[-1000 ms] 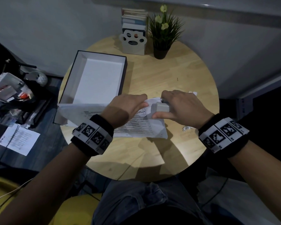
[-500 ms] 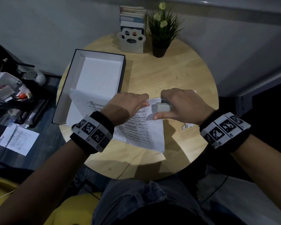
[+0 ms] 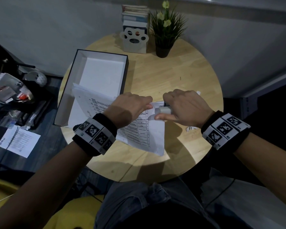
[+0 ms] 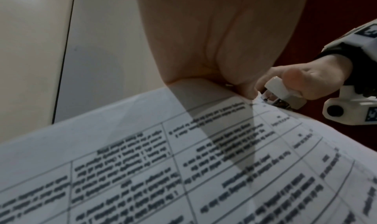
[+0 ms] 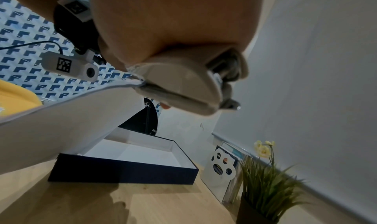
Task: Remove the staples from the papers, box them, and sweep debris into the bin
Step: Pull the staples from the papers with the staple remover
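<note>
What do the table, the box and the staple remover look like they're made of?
Table: wood or wood veneer by the look, pale with visible grain and plank seams, matte.
Box: probably rigid cardboard, with thin straight walls, dark navy outside and plain white inside.
Staple remover: a smooth off-white shell, likely plastic, with shiny metal parts at its tip against the papers.

Dim overhead light pools on the desk (image 3: 163, 76), hands throwing hard shadows toward the viewer; corners fall dark and bend, while wrist views blur close skin and print.
</note>
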Available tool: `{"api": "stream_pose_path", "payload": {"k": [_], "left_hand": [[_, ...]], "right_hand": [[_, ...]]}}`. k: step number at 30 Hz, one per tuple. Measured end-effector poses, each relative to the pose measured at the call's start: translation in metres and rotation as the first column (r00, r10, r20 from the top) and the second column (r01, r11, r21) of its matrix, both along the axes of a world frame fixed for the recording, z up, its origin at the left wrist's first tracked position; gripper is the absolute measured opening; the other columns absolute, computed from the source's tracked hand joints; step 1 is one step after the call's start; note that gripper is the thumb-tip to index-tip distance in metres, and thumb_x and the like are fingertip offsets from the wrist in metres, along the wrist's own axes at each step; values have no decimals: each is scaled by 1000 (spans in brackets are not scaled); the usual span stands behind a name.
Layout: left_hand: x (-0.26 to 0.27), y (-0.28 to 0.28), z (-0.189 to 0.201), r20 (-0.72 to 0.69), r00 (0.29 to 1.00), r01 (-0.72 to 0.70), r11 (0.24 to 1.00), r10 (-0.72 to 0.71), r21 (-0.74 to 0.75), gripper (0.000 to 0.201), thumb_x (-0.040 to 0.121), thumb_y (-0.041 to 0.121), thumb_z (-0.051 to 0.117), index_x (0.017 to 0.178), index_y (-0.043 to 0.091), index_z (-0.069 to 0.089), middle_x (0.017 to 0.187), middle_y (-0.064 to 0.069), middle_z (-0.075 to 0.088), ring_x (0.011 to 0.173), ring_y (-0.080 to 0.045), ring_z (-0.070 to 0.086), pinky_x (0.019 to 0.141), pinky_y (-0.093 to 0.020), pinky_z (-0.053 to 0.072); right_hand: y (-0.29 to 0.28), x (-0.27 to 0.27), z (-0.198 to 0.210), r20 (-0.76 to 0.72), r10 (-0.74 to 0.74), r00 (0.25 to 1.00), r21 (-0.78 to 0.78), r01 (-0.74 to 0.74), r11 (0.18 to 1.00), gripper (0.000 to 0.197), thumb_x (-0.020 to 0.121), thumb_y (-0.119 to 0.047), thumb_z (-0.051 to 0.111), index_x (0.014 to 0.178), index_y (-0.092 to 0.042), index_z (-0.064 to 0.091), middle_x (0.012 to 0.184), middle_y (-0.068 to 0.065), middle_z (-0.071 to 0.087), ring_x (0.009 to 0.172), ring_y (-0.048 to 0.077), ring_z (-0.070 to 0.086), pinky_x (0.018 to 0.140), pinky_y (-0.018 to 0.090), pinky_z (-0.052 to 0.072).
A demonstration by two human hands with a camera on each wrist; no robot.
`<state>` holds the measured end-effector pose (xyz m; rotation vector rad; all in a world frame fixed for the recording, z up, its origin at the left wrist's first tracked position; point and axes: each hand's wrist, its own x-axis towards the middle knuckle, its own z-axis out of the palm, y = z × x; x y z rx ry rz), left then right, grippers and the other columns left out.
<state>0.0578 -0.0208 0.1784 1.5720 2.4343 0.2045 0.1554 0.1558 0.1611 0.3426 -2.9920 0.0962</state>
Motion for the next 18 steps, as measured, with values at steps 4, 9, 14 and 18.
{"api": "stream_pose_path", "payload": {"k": [4, 9, 14, 18], "left_hand": [[2, 0, 0, -11, 1000, 13, 1000, -13, 0, 26, 100, 32, 31, 97, 12, 48, 92, -12, 65, 82, -30, 54, 65, -28, 22], [4, 2, 2, -40, 999, 25, 1000, -25, 3, 27, 100, 30, 32, 100, 11, 49, 96, -11, 65, 85, -30, 55, 62, -26, 13], [0, 4, -3, -47, 999, -11, 1000, 12, 3, 26, 100, 30, 32, 98, 11, 49, 84, -7, 58, 84, -30, 55, 61, -26, 12], [-13, -4, -15, 70, 991, -116, 989, 110, 89, 24, 99, 31, 35, 88, 13, 46, 75, -10, 61, 69, -32, 53, 62, -31, 29]], "right_hand": [[0, 0, -2, -12, 3, 1000, 9, -3, 1000, 78, 84, -72, 10, 66, -9, 53, 56, 5, 60, 49, 24, 55, 43, 23, 21], [3, -3, -6, -19, 10, 1000, 39, -10, 999, 73, 85, -71, 19, 66, -9, 52, 55, 6, 61, 47, 24, 55, 44, 22, 21], [4, -6, -2, 79, -16, 997, 71, 11, 997, 70, 79, -74, 28, 68, -10, 54, 55, 5, 60, 47, 23, 53, 43, 22, 22], [15, -17, 5, 455, -95, 886, -347, 274, 897, 62, 76, -66, 54, 108, -13, 52, 71, -5, 58, 63, 17, 53, 59, 27, 35]]}}
